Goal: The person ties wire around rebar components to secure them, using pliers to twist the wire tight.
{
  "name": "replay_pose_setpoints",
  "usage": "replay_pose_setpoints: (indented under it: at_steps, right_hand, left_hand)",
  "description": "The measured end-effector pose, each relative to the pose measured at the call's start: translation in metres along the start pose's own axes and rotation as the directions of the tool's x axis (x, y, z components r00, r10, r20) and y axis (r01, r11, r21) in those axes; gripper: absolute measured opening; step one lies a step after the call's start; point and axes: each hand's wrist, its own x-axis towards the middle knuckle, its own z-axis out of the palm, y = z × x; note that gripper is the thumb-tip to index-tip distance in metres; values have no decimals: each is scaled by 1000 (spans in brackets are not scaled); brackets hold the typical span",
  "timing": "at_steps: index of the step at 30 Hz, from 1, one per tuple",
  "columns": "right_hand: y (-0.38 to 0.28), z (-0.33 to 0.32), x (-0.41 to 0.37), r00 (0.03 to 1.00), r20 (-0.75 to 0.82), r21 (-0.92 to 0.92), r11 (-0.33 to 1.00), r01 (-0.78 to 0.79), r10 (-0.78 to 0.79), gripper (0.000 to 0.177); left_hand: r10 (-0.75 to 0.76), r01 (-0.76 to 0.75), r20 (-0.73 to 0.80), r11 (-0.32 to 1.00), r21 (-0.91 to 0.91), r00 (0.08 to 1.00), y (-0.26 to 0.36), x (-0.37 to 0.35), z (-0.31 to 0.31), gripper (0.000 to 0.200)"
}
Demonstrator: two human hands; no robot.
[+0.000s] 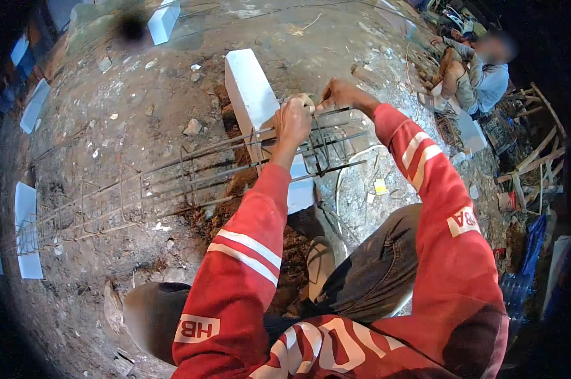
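Rebar cage (171,183): stiff, heavy, rough; judged best held by its long bars, 12 o'clock end.
Left hand (293,121): fisted round a top bar.
Right hand (343,95): fingertips pinched on the neighbouring bar.

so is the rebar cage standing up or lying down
Lying down: the cage runs lengthwise low over the dirt, its near end resting on a white block. The left hand is closed on it there.
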Motion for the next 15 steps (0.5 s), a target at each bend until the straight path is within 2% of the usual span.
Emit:
replay_pose_setpoints:
  at_steps: [2,3,4,6,8,10,11,12,13,14,15]
  right_hand:
    - [1,-6,6,976,218,96,994,-53,31,32]
    - [5,-8,8,960,279,122,992,-28,-7,33]
    - [6,-5,13,962,273,123,992,-21,-14,33]
    - [18,8,25,912,408,112,990,-85,33,31]
    - [19,12,17,906,420,162,979,-128,49,28]
    - [10,8,9,970,239,82,996,25,-44,25]
    - [-4,4,-2,970,237,81,996,25,-44,25]
    - [-23,-3,-17,995,-44,-247,966,76,-89,23]
    - [-37,-3,-32,933,-287,-548,836,25,-216,21]
    - [-47,3,-47,936,-279,-549,836,29,-215,21]
    - [-54,9,-61,987,-150,-495,868,-30,-51,20]
  left_hand:
    - [9,-9,7,1000,25,1000,-3,-2,1,14]
    - [4,-4,34,1000,28,999,-4,-2,2,14]
    - [0,-2,57,1000,30,998,-5,0,2,15]
    - [-9,6,62,998,57,998,-4,0,0,16]
    - [6,-10,81,999,51,997,2,-2,-2,14]
    - [24,-30,74,997,76,997,3,-2,-1,13]
    - [35,-41,63,994,101,997,0,-2,1,12]
    - [47,-52,47,991,124,998,-1,1,2,11]
    - [45,-50,45,991,121,998,1,2,1,11]
    - [24,-30,55,994,106,998,4,1,-2,10]
    - [7,-13,65,996,91,998,4,1,-1,10]
